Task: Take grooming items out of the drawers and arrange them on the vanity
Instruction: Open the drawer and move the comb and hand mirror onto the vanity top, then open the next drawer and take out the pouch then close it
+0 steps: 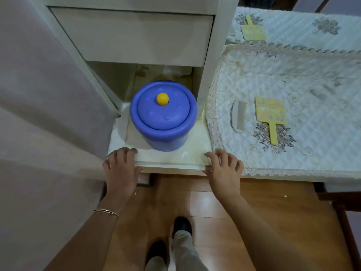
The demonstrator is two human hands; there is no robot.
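Note:
The lower drawer (172,159) of the cream vanity is pulled out. In it stands a round blue container (163,116) with a lid and a yellow knob. My left hand (121,165) grips the drawer's front edge at its left corner. My right hand (224,167) rests on the front edge at its right corner, fingers curled over it. On the quilted cloth (293,122) of the vanity top lie a white comb (239,116) and, to its right, a yellow hand mirror (270,116) with its handle toward me.
The upper drawer (132,34) is shut. A mirror at the back shows a reflection of the yellow hand mirror (253,29). A pale wall (39,114) stands close on the left. Wooden floor and my feet (181,225) are below.

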